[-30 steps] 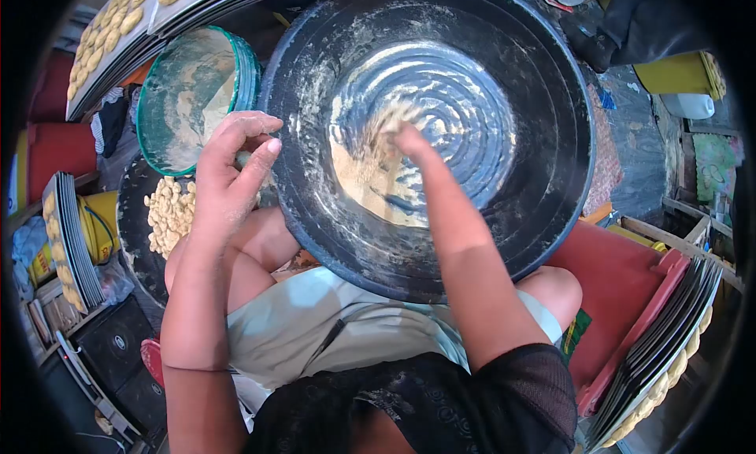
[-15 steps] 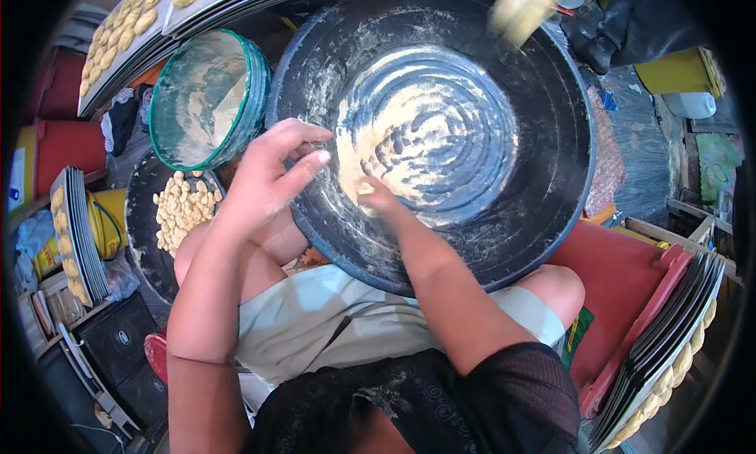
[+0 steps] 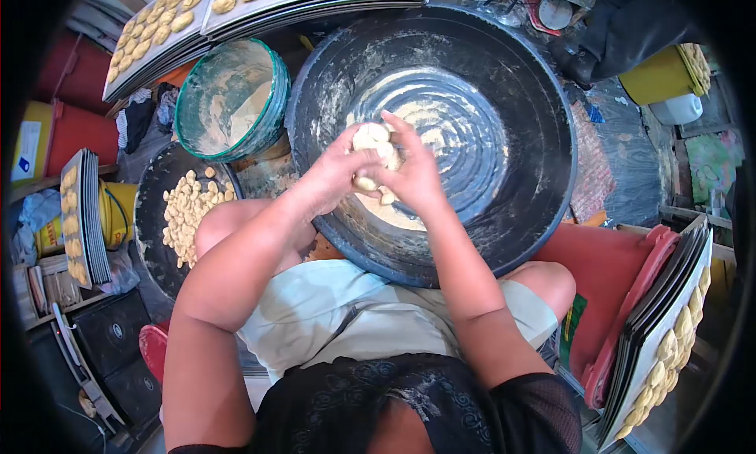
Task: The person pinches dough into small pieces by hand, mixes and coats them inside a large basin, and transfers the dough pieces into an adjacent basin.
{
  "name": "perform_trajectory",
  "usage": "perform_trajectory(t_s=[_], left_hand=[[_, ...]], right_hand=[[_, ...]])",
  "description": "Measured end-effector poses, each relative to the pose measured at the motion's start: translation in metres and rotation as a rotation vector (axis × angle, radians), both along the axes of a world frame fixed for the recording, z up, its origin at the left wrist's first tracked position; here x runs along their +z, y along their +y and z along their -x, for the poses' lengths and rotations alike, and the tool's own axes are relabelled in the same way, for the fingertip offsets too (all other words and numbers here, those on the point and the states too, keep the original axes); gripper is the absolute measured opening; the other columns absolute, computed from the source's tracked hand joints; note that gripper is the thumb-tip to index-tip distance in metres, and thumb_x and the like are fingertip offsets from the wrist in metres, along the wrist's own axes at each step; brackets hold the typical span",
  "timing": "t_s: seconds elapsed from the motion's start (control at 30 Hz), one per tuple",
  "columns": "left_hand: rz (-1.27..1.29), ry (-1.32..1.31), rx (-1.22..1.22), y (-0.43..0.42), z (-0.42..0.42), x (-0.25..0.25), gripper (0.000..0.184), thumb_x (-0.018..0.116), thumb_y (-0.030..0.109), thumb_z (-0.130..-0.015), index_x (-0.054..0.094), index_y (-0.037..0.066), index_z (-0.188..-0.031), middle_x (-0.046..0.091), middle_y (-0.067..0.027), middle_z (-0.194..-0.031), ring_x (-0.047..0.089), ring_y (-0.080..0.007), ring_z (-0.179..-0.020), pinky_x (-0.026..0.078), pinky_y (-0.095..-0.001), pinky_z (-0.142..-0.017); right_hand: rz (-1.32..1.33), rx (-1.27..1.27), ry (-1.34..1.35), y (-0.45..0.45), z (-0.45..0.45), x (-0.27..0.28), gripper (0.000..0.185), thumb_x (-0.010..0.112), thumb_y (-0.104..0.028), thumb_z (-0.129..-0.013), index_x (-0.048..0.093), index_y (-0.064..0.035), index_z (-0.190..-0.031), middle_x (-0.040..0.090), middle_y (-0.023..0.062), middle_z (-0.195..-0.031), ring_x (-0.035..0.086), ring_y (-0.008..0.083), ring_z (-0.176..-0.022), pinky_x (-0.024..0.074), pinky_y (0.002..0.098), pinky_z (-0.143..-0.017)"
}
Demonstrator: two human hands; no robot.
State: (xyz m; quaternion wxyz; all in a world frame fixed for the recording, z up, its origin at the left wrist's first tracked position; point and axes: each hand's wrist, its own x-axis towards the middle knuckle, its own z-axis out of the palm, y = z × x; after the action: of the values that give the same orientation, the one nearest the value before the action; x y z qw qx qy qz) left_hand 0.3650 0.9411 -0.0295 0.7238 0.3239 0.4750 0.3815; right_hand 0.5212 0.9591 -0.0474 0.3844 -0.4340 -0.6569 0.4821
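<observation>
My left hand (image 3: pixel 329 174) and my right hand (image 3: pixel 415 174) are cupped together over the left part of a wide black basin (image 3: pixel 543 151). Between them they hold several pale, floured dough pieces (image 3: pixel 372 141). A couple of pieces show below the fingers, and the rest are partly covered by the hands. Ringed ridges mark the basin's floor, where flour (image 3: pixel 394 214) lies thickest beneath my hands.
Left of the basin stand a green-rimmed bucket (image 3: pixel 228 100) dusted inside and a dark tub (image 3: pixel 150 233) holding small dough pieces (image 3: pixel 189 214). Stacked trays (image 3: pixel 323 9) with shaped dough sit at upper left. More trays (image 3: pixel 661 320) lean by a red container (image 3: pixel 606 289).
My hands have come together around the dough pieces; before, the right was low in the basin and the left near its rim. A blurred pale object at the far rim is gone.
</observation>
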Motion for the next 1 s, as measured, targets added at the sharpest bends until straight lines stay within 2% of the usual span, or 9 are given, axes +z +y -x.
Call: perform_trajectory(t_s=[0.1,0.23,0.37,0.4,0.53,0.63,0.77,0.87,1.0], left_hand=[[0.008,-0.237,0.144,0.006,-0.003,0.011,0.044,0.049,0.019,-0.088,0.039,0.01,-0.13,0.054,-0.009,-0.116,0.06,-0.0229,-0.1,0.057,-0.0366,-0.065],[0.017,-0.239,0.189,0.009,-0.008,0.026,0.039,0.048,0.02,-0.086,0.045,0.01,-0.124,0.06,-0.0081,-0.099,0.064,-0.0225,-0.081,0.051,-0.0288,-0.054],[-0.026,-0.109,0.159,0.011,-0.019,0.032,0.035,0.05,0.029,-0.092,0.046,0.01,-0.12,0.06,-0.0068,-0.096,0.062,-0.0183,-0.078,0.048,-0.0276,-0.052],[-0.029,-0.144,0.157,0.012,-0.022,0.028,0.033,0.051,0.03,-0.093,0.045,0.01,-0.12,0.059,-0.0066,-0.096,0.062,-0.0169,-0.079,0.049,-0.0278,-0.053],[-0.044,-0.168,0.179,0.013,-0.029,0.011,0.031,0.048,0.033,-0.098,0.043,0.011,-0.118,0.058,-0.0066,-0.098,0.061,-0.0143,-0.084,0.052,-0.029,-0.061],[-0.036,-0.184,0.179,0.015,-0.028,0.026,0.031,0.048,0.029,-0.098,0.043,0.007,-0.119,0.057,-0.0087,-0.104,0.061,-0.0158,-0.09,0.052,-0.0299,-0.076],[-0.027,-0.173,0.134,0.016,-0.027,0.028,0.031,0.051,0.02,-0.092,0.045,0.006,-0.119,0.058,-0.0101,-0.105,0.061,-0.0165,-0.093,0.051,-0.0296,-0.081],[-0.058,-0.12,0.066,0.019,-0.023,0.015,0.032,0.053,0.015,-0.087,0.048,0.005,-0.116,0.059,-0.0099,-0.103,0.06,-0.016,-0.093,0.05,-0.0289,-0.08],[-0.087,-0.097,0.092,0.02,-0.021,0.007,0.028,0.054,0.015,-0.086,0.051,0.005,-0.113,0.059,-0.0083,-0.099,0.06,-0.0146,-0.091,0.05,-0.0281,-0.078]], right_hand=[[0.321,0.02,0.363,0.008,-0.017,0.001,0.052,0.071,-0.003,-0.077,0.052,-0.0023,-0.126,0.064,0.0102,-0.104,0.064,0.0188,-0.09,0.0542,0.0274,-0.074],[0.33,-0.205,0.69,0.003,-0.031,0.016,0.023,0.06,0.0,-0.085,0.061,-0.0006,-0.108,0.063,0.0107,-0.093,0.061,0.0123,-0.079,0.0525,0.0208,-0.061],[-0.008,-0.221,0.216,0.015,-0.05,0.006,0.025,0.065,-0.008,-0.084,0.061,-0.0036,-0.108,0.062,0.0076,-0.091,0.061,0.018,-0.085,0.0506,0.0301,-0.076],[-0.456,-0.113,-0.035,0.019,-0.05,0.001,0.031,0.069,-0.012,-0.079,0.063,-0.0069,-0.109,0.061,0.0071,-0.096,0.06,0.0212,-0.089,0.0486,0.0338,-0.081],[-0.343,-0.071,-0.093,-0.001,-0.026,0.025,0.031,0.068,-0.008,-0.079,0.061,-0.007,-0.11,0.06,0.0073,-0.098,0.06,0.0206,-0.088,0.0491,0.0315,-0.078],[0.173,-0.224,0.581,0.006,-0.023,0.006,0.026,0.065,-0.008,-0.084,0.059,-0.0052,-0.109,0.058,0.0047,-0.088,0.059,0.0156,-0.082,0.0492,0.028,-0.074],[0.308,-0.289,1.022,0.004,-0.017,0.001,0.02,0.056,-0.01,-0.093,0.056,-0.0041,-0.112,0.06,0.004,-0.089,0.057,0.0097,-0.077,0.0479,0.0247,-0.07],[0.346,-0.311,1.069,0.008,-0.019,-0.011,0.022,0.054,-0.012,-0.095,0.055,-0.0049,-0.115,0.06,0.0053,-0.092,0.056,0.0093,-0.077,0.0478,0.0244,-0.069],[0.11,-0.287,0.55,0.012,-0.01,-0.006,0.021,0.054,-0.015,-0.096,0.055,-0.0062,-0.114,0.06,0.0059,-0.091,0.057,0.0091,-0.074,0.0473,0.0231,-0.064]])
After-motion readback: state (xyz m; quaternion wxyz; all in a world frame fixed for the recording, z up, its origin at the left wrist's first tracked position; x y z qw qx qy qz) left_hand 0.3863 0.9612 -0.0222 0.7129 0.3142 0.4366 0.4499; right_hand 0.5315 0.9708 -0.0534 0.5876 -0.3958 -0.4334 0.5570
